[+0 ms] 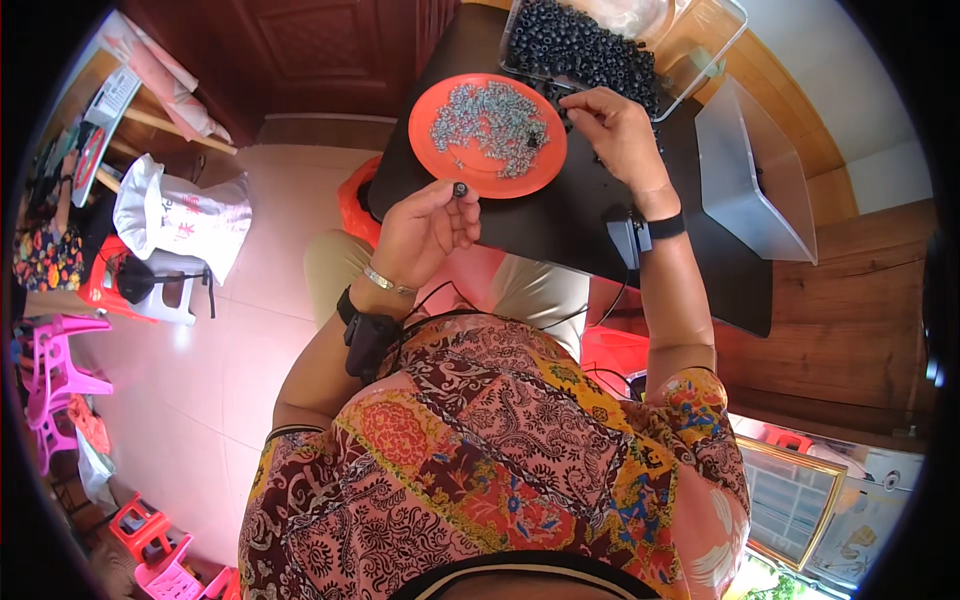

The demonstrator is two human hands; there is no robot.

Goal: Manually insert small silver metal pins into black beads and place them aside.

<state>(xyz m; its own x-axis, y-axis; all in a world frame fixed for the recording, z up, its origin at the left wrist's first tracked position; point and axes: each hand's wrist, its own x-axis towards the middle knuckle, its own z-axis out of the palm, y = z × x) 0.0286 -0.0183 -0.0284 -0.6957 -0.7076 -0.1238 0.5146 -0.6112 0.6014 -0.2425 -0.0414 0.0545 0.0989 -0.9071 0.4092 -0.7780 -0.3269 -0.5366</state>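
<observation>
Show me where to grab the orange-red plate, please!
I'd grip the orange-red plate by its left and right rims, two-handed from the near side: it's round and wide, small silvery pieces lie scattered on it, and the clear plastic bin crowds its far edge.

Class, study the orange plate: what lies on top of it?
Small silvery pieces are spread over the orange plate, plus a dark cluster toward its right; the surface beneath them is hidden.

Clear bin (744, 17) cut off by pic's top edge; silvery bits (492, 108) on red plate (428, 158) too sm. to ID.
</observation>
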